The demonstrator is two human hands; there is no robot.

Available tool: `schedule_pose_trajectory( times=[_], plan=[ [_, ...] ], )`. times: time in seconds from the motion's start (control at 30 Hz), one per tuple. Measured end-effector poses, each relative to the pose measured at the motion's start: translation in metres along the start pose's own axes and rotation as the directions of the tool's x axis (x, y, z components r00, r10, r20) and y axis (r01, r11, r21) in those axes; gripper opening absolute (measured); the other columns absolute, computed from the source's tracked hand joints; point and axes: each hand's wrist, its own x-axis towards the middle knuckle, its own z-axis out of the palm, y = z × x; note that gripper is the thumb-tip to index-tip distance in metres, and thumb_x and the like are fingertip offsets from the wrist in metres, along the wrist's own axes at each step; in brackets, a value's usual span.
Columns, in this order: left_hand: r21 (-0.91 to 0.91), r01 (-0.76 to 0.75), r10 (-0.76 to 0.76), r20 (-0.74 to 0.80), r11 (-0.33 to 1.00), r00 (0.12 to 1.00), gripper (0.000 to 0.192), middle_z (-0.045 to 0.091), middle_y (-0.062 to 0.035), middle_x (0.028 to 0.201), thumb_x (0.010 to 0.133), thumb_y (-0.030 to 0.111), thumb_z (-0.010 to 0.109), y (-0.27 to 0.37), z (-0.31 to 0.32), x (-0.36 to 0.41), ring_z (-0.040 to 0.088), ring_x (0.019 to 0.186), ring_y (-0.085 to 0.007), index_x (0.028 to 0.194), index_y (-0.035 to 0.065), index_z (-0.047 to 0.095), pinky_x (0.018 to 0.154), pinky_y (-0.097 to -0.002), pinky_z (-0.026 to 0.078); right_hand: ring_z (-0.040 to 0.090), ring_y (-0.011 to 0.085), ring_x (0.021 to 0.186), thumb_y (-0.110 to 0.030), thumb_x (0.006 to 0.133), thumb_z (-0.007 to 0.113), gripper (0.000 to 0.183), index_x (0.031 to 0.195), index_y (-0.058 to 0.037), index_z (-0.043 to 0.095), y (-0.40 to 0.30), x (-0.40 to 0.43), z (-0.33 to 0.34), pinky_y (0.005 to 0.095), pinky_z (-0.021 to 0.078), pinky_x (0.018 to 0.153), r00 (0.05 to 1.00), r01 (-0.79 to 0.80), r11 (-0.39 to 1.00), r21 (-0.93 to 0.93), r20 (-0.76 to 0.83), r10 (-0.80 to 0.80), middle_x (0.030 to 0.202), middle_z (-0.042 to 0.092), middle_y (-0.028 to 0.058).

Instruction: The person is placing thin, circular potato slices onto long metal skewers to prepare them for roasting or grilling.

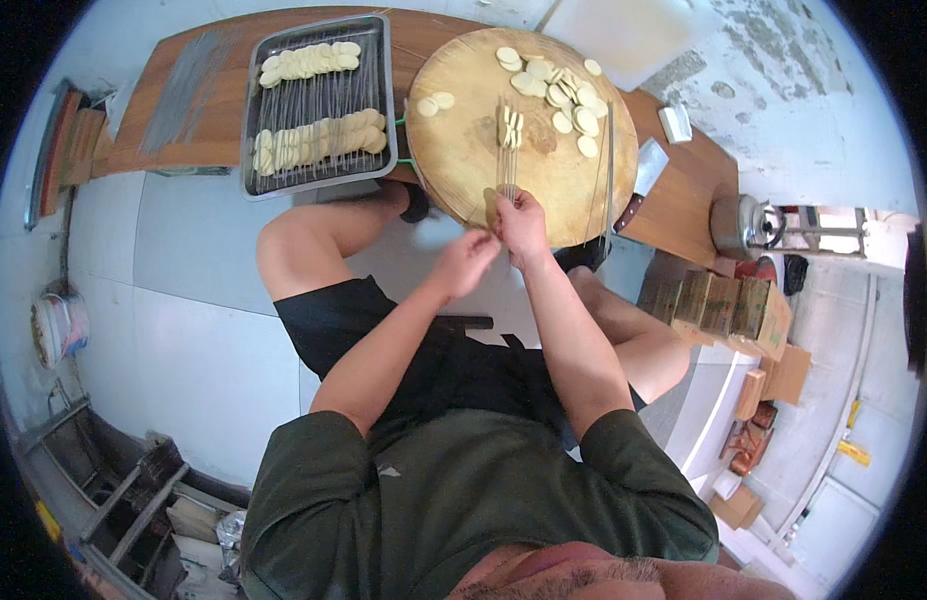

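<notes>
My right hand (522, 223) grips a small bundle of thin metal skewers (507, 169) at the near edge of a round wooden chopping board (463, 165). Pale round slices (511, 129), which look like potato, are threaded near the far ends of that bundle. Just left of it, my left hand (463, 264) is blurred, with its fingers drawn together close to the skewers' near ends. Whether it holds anything is not clear. Loose slices (561, 86) are heaped at the board's far right, and a few slices (435, 103) lie at its left.
A metal tray (392, 97) of filled skewers stands left of the board. Bare skewers (186, 90) lie farther left on the wooden table (130, 112). A long thin rod (610, 172) crosses the board's right side, beside a cleaver (647, 172). A metal kettle (733, 225) stands at right.
</notes>
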Motion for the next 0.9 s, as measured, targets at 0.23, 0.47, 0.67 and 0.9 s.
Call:
schedule_pose_trajectory(
  times=[0.23, 0.47, 0.67, 0.9],
  plan=[
    [-0.035, -0.098, 0.079, -0.358, 0.995, 0.930, 0.029, 0.062, -0.0058, 0.073, 0.087, 0.027, 0.060, 0.032, -0.024, 0.070, 0.058, 0.068, -0.0144, 0.090, -0.0015, 0.063, 0.064, -0.0295, 0.045, 0.060, 0.0203, 0.061, -0.020, 0.084, 0.066, 0.026, 0.094, 0.0026, 0.059, 0.015, 0.009, -0.010, 0.0341, 0.0491, 0.059, 0.993, 0.095, 0.947, -0.307, -0.042, -0.113, 0.069, 0.063, 0.0123],
    [-0.523, -0.142, -0.025, -0.299, 0.840, 0.954, 0.031, 0.057, -0.0041, 0.085, 0.091, 0.030, 0.058, 0.065, -0.040, 0.136, 0.059, 0.077, -0.0162, 0.105, 0.0028, 0.054, 0.067, -0.0294, 0.047, 0.065, 0.0285, 0.076, -0.019, 0.083, 0.062, 0.037, 0.113, 0.0033, 0.059, -0.007, -0.027, -0.014, 0.0372, 0.0507, 0.071, 0.942, 0.252, 0.788, -0.562, -0.043, -0.332, 0.082, 0.066, 0.0199],
    [-0.866, -0.043, -0.108, -0.111, 0.497, 0.988, 0.037, 0.058, -0.0104, 0.103, 0.097, 0.035, 0.051, 0.054, -0.025, 0.125, 0.061, 0.091, -0.0238, 0.114, 0.0030, 0.049, 0.077, -0.0373, 0.053, 0.063, 0.0376, 0.087, -0.018, 0.084, 0.063, 0.048, 0.126, -0.0005, 0.052, -0.002, -0.059, -0.027, 0.0430, 0.0498, 0.078, 0.897, 0.394, 0.610, -0.687, 0.144, -0.417, 0.097, 0.064, 0.0226],
    [-0.877, -0.002, -0.246, -0.138, 0.481, 0.959, 0.040, 0.060, -0.0094, 0.099, 0.099, 0.040, 0.045, 0.089, -0.039, 0.083, 0.062, 0.088, -0.0233, 0.115, 0.0035, 0.049, 0.073, -0.0366, 0.054, 0.065, 0.0300, 0.078, -0.020, 0.085, 0.065, 0.050, 0.129, -0.0001, 0.049, -0.034, -0.097, -0.029, 0.0387, 0.0511, 0.071, 0.933, 0.353, 0.735, -0.578, 0.275, -0.232, 0.088, 0.065, 0.0184]
  ],
)
